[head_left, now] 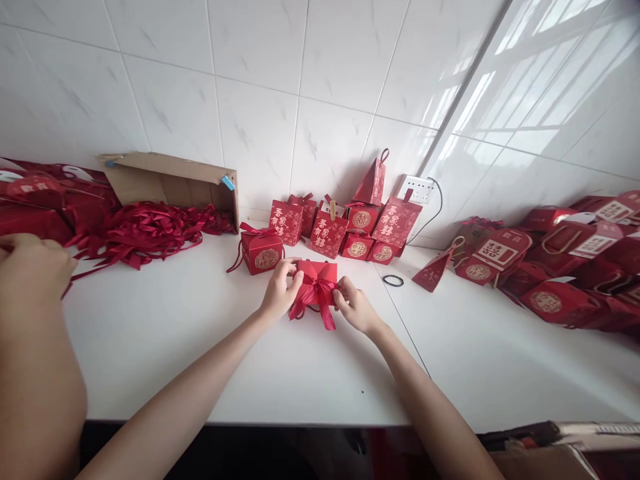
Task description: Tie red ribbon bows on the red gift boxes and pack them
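A small red gift box lies on the white table in the middle of the view, with a red ribbon tied round it in a bow. My left hand pinches the bow's left loop, fingers closed. My right hand pinches the ribbon at the bow's right side, fingers closed. The ribbon's loose tails hang toward me between my two hands.
Several finished red boxes stand against the tiled wall, one with a bow just behind my left hand. A cardboard box spills red ribbons at the left. Flat red boxes pile at the right. Another person's hand is at far left. A black hair tie lies on the table.
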Motion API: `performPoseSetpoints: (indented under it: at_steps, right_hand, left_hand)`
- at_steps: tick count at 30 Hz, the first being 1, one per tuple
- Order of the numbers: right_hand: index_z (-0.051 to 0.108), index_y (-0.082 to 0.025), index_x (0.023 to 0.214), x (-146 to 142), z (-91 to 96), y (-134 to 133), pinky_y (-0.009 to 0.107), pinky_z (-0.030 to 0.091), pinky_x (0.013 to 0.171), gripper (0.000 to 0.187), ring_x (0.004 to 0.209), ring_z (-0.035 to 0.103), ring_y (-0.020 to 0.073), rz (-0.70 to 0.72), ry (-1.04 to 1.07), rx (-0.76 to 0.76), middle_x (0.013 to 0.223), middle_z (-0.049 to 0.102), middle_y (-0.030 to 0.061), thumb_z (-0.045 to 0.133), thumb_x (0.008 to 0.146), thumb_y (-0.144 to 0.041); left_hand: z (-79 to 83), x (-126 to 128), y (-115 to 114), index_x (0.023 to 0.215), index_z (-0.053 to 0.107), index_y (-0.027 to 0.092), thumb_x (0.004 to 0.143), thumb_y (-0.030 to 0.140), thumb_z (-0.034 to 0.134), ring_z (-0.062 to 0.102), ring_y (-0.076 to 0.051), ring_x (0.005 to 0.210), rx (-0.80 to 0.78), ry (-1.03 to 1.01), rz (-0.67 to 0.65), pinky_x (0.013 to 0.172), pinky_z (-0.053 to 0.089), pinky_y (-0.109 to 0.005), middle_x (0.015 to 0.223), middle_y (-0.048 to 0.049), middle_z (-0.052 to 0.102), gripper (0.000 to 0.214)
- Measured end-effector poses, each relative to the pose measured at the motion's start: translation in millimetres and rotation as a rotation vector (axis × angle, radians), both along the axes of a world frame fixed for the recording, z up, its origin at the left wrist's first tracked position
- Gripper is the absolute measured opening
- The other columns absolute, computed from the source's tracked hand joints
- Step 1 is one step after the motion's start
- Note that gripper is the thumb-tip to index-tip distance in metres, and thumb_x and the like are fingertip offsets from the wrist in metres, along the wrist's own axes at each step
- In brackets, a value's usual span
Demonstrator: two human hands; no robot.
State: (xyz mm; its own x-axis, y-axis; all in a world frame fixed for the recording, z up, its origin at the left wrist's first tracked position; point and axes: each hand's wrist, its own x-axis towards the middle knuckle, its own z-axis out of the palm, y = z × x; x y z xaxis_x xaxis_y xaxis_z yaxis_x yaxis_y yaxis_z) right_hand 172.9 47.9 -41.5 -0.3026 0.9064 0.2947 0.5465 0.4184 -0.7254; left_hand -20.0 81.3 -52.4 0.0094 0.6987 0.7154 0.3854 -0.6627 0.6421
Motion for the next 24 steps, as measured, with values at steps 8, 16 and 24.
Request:
performPoseSetpoints:
  at_steps: [8,16,24]
  right_hand:
    - [0.040,-0.021,0.072,5.6,11.4,-0.8,0.027,0.040,0.058,0.021,0.058,0.049,0.0140,-0.088,-0.120,0.139,0.066,0.054,0.0010,0.041,0.084,-0.038]
    - [0.044,-0.020,0.072,-7.9,20.3,-17.7,0.026,0.039,0.056,0.023,0.056,0.045,0.0122,-0.136,-0.120,0.352,0.069,0.050,0.0012,0.048,0.084,-0.039]
    - [0.047,-0.020,0.071,-14.9,14.9,-18.2,0.026,0.040,0.056,0.015,0.057,0.047,0.0124,-0.114,-0.096,0.197,0.077,0.053,0.0030,0.046,0.084,-0.026]
  left_hand:
    - [-1.1,-0.5,-0.8,0.072,0.038,0.021,0.085,0.025,0.044,0.055,-0.017,0.104,0.015,0.023,0.002,0.083,0.047,-0.031,0.101,-0.0073,0.057,0.014]
    - [0.4,1.2,-4.0,0.073,0.039,0.021,0.085,0.026,0.043,0.054,-0.017,0.106,0.040,0.081,0.005,0.086,0.046,-0.033,0.103,-0.0080,0.057,0.014]
    - [2.8,1.4,-5.3,0.072,0.037,0.021,0.085,0.027,0.042,0.054,-0.018,0.107,-0.008,0.098,0.025,0.083,0.046,-0.032,0.101,-0.0080,0.057,0.016]
